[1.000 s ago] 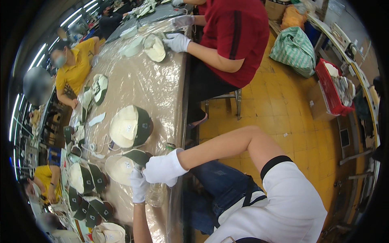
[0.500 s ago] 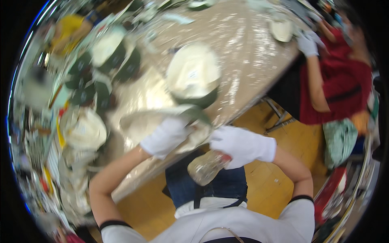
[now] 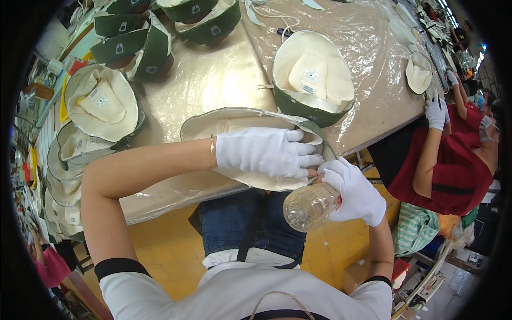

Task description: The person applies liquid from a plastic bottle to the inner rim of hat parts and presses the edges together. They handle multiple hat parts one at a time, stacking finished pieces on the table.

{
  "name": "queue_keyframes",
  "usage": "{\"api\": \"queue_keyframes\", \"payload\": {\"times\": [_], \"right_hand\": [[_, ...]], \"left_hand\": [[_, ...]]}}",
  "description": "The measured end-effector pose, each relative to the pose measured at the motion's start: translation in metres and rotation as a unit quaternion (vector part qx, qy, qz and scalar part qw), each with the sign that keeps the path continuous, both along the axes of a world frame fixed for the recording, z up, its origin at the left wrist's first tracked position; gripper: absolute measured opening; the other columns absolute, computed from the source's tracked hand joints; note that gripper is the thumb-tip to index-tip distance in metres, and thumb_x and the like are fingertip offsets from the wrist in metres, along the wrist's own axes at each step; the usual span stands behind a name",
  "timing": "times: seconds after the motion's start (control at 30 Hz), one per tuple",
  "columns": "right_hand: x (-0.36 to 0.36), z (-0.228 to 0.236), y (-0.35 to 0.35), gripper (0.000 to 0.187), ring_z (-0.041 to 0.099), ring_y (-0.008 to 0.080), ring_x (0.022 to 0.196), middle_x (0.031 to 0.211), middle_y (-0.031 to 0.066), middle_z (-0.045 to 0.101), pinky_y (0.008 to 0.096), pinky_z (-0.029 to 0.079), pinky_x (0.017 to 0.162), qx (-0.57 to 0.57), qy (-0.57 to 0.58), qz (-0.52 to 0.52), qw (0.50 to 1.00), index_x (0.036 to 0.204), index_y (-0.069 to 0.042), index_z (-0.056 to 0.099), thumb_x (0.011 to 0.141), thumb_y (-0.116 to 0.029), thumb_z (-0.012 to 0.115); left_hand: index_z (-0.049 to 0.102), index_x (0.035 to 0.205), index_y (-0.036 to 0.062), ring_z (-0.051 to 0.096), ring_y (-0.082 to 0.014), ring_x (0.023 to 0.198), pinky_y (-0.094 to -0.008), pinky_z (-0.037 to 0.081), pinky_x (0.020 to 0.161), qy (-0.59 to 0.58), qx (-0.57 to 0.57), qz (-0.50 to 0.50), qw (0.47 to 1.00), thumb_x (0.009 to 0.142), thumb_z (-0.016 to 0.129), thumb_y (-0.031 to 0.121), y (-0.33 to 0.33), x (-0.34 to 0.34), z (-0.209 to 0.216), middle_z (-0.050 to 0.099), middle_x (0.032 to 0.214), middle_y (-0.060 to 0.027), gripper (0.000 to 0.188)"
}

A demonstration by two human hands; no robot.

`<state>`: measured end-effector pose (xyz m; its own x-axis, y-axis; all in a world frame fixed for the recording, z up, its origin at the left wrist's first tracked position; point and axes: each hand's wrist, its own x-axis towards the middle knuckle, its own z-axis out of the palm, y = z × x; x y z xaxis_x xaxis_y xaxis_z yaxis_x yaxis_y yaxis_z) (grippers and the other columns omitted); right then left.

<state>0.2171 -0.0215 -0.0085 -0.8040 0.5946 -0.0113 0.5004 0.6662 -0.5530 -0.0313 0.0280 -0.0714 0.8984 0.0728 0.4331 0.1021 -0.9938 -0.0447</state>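
Note:
A green hat with a cream lining (image 3: 242,124) lies hollow side up at the table's near edge. My left hand (image 3: 261,152), in a white glove, rests inside it with fingers stretched out over the lining near the right end. In its white glove, my right hand (image 3: 352,189) is closed round a clear plastic bottle (image 3: 309,207). The bottle tilts with its base toward me, and its neck is hidden by the hand. That hand is close against the hat's right rim; whether the bottle touches the rim cannot be seen.
Another upturned hat (image 3: 314,80) sits just beyond. Stacked hats (image 3: 101,104) line the left side, and several green ones (image 3: 133,48) stand at the far left. Plastic sheeting covers the table (image 3: 213,69). A co-worker in red (image 3: 448,154) works at the right beside a smaller cream piece (image 3: 418,73).
My view has swung, so the table's things appear shifted. My left hand has gone from bent fingers at the lining to fingers laid out flat. The bottle stays in my right hand.

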Motion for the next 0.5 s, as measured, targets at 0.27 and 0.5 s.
{"api": "queue_keyframes", "payload": {"times": [0.27,0.5], "right_hand": [[0.003,0.015,0.016,0.043,0.057,0.0327,0.085,0.094,0.0101,0.056,0.0415,0.049,0.077,0.028,-0.136,0.041,0.989,0.097,-0.009,0.058,0.061,-0.023,0.076],[0.026,0.008,0.034,0.053,0.060,0.0304,0.094,0.113,0.0126,0.063,0.0370,0.048,0.084,-0.063,-0.028,0.040,0.997,0.105,-0.006,0.059,0.062,-0.031,0.076]], "left_hand": [[0.068,0.107,0.0063,0.066,-0.0250,0.090,-0.0363,0.052,0.080,0.067,-0.182,0.086,0.977,0.091,0.054,0.026,-0.007,-0.004,-0.004,0.067,0.097,-0.0112,0.029],[0.072,0.095,0.0075,0.067,-0.0313,0.062,-0.0403,0.055,0.057,-0.063,-0.374,0.103,0.920,0.089,0.061,0.022,-0.003,-0.016,-0.012,0.066,0.071,-0.0141,0.020]]}}
